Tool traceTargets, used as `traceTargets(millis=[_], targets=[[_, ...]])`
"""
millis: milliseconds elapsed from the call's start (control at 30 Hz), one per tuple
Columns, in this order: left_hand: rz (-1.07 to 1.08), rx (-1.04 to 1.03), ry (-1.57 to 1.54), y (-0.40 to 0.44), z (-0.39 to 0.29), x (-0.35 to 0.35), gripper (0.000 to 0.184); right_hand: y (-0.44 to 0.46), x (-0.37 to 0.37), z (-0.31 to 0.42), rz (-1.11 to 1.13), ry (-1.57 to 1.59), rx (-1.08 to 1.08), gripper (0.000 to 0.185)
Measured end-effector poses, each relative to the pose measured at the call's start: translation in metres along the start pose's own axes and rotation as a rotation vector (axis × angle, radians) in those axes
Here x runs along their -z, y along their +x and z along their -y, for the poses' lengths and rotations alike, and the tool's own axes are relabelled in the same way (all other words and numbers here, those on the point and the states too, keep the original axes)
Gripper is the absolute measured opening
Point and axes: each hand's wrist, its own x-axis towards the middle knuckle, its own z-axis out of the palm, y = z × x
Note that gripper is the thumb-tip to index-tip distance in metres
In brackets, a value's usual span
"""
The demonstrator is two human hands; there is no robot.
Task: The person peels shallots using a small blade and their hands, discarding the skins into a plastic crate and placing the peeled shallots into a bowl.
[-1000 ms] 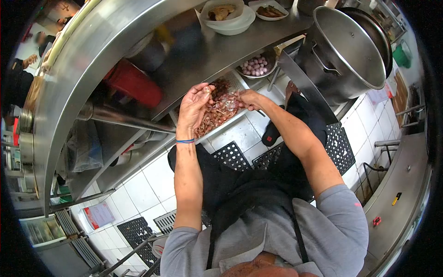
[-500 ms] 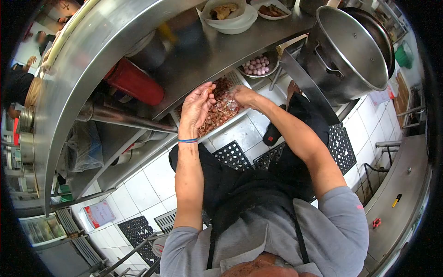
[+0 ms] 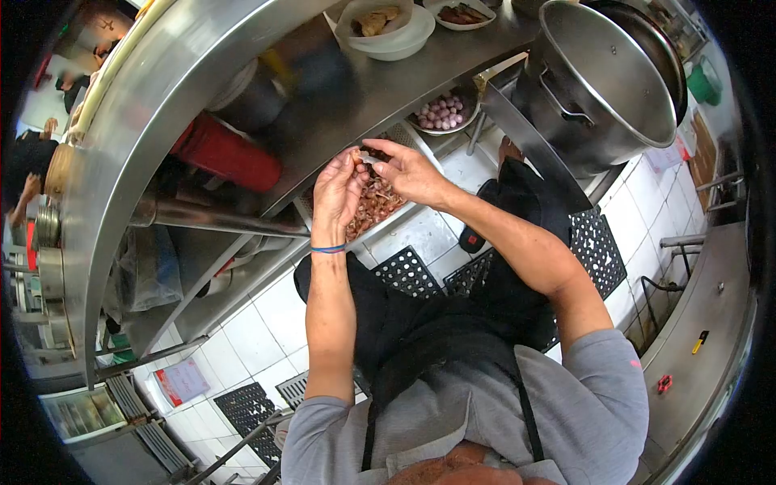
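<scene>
My left hand (image 3: 338,192), with a blue band at the wrist, pinches a small orange-brown shallot (image 3: 356,156) between thumb and fingertips. Close against it, my right hand (image 3: 411,175) is closed on a thin, pale, blade-like thing (image 3: 369,158), its tip at the shallot; most of it is hidden by my fingers. Both hands are above a white perforated crate (image 3: 422,153) holding many brown, unpeeled-looking shallots and dry skins (image 3: 376,212). Beyond the crate stands a bowl of pinkish, peeled shallots (image 3: 440,111).
A steel counter (image 3: 380,101) overhangs the crate. On it are white bowls with food (image 3: 392,48) and a large steel pot (image 3: 598,89). A red container (image 3: 226,153) sits under the counter at left. Black perforated mats (image 3: 406,271) lie on white tiles. Other people appear far left.
My right hand has moved left and up, from over the crate's right side to the shallot in my left hand. My left hand stays nearly in place. The view shifts slightly.
</scene>
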Motion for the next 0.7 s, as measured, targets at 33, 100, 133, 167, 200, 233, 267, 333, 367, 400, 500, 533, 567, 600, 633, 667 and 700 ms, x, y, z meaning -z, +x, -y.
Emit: traceTargets(millis=[33, 100, 133, 167, 200, 233, 267, 333, 367, 400, 500, 533, 567, 600, 633, 667, 700], targets=[[0.008, -0.002, 0.007, -0.001, 0.000, -0.004, 0.021, 0.000, -0.001, 0.000, 0.020, 0.022, -0.025, 0.044], [0.011, -0.003, 0.014, 0.001, 0.001, -0.006, 0.021, 0.000, -0.001, 0.001, 0.036, 0.048, -0.019, 0.047], [0.005, -0.004, 0.013, 0.002, 0.003, -0.003, 0.021, 0.000, -0.002, 0.002, 0.034, 0.052, 0.011, 0.047], [-0.002, -0.006, 0.012, 0.002, 0.004, -0.001, 0.022, 0.000, -0.002, 0.004, 0.033, 0.055, 0.042, 0.047], [-0.006, -0.015, 0.015, 0.002, 0.003, -0.003, 0.022, 0.000, -0.002, 0.005, 0.037, 0.070, 0.053, 0.047], [-0.011, -0.024, 0.019, 0.001, 0.003, -0.004, 0.022, 0.001, -0.003, 0.006, 0.042, 0.084, 0.065, 0.047], [-0.016, -0.034, 0.022, 0.001, 0.002, -0.006, 0.022, 0.001, -0.003, 0.006, 0.050, 0.110, 0.057, 0.047], [-0.022, -0.037, 0.018, -0.001, 0.002, -0.008, 0.021, 0.002, -0.005, 0.005, 0.056, 0.149, 0.069, 0.047], [-0.025, -0.038, 0.015, -0.002, 0.001, -0.008, 0.021, 0.003, -0.007, 0.001, 0.051, 0.163, 0.088, 0.047], [-0.020, -0.041, 0.012, -0.002, 0.002, -0.007, 0.021, 0.003, -0.008, 0.003, 0.046, 0.177, 0.107, 0.046], [-0.010, -0.054, 0.006, -0.001, 0.002, -0.004, 0.020, 0.000, -0.006, 0.012, 0.050, 0.115, 0.028, 0.047], [-0.010, -0.059, 0.006, -0.001, 0.002, -0.004, 0.020, 0.001, -0.007, 0.010, 0.049, 0.105, 0.020, 0.047], [-0.009, -0.065, 0.005, -0.001, 0.003, -0.004, 0.020, 0.003, -0.008, 0.006, 0.048, 0.095, 0.011, 0.047], [-0.003, -0.066, 0.003, -0.001, 0.003, -0.004, 0.020, 0.004, -0.008, 0.005, 0.048, 0.085, 0.002, 0.047], [0.002, -0.069, 0.001, -0.001, 0.002, -0.005, 0.020, 0.003, -0.008, 0.005, 0.046, 0.079, -0.002, 0.046], [0.007, -0.072, -0.001, -0.001, 0.002, -0.005, 0.019, 0.003, -0.009, 0.005, 0.044, 0.073, -0.006, 0.046], [0.002, -0.073, 0.000, -0.001, 0.002, -0.005, 0.019, 0.003, -0.009, 0.005, 0.043, 0.067, -0.010, 0.045]])
